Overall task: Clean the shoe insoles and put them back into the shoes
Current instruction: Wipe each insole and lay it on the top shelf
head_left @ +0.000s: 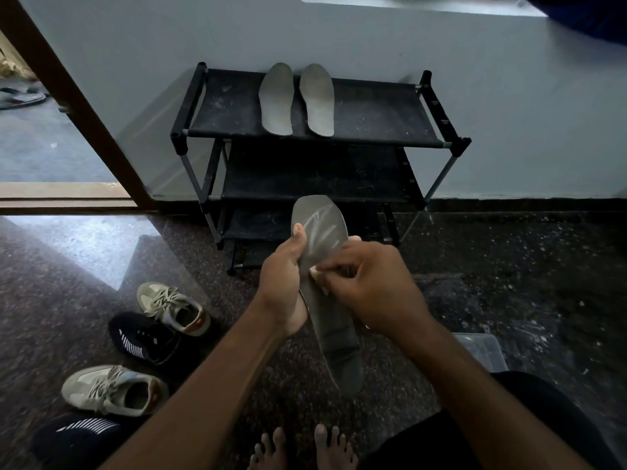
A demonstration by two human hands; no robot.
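My left hand grips a long grey insole by its left edge, thumb on top near the toe end. Wet streaks show on the toe part. My right hand pinches a small pale wipe and presses it on the middle of the insole. Two more grey insoles lie side by side on the top shelf of the black shoe rack. On the floor at the left stand two beige sneakers and two black sneakers.
The rack stands against a pale wall. A doorway with a brown frame opens at the left. A clear plastic container sits on the dark speckled floor behind my right forearm. My bare feet show at the bottom edge.
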